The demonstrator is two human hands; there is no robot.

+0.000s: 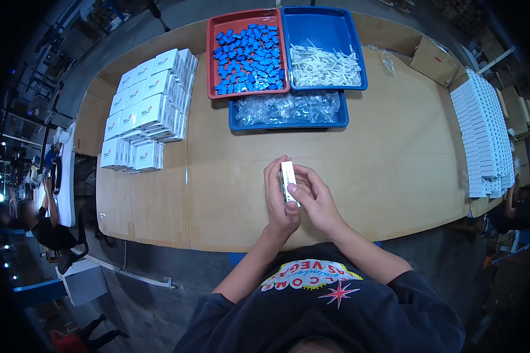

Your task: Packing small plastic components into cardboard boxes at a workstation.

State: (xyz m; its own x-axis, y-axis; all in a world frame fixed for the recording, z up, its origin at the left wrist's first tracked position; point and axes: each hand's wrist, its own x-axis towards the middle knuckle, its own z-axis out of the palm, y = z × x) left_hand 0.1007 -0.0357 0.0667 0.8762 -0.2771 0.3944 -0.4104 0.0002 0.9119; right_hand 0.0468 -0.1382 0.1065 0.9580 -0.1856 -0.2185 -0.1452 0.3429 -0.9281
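A small white box [288, 175] is held on edge between both my hands, over the near middle of the cardboard-covered table [235, 188]. My left hand [275, 197] wraps its left side, fingers pointing away from me. From the right, my right hand [316, 200] closes round it, the thumb pressed on the narrow printed face. My palms and fingers hide most of the box, so I cannot tell whether its flaps are closed.
Stacked white boxes [138, 106] stand at the left, and a tall stack of white boxes [483, 135] at the right. At the back are a red tray [213, 59] of blue parts, a blue tray [321, 26] of white sticks, and a lower blue tray [288, 126] holding clear bags.
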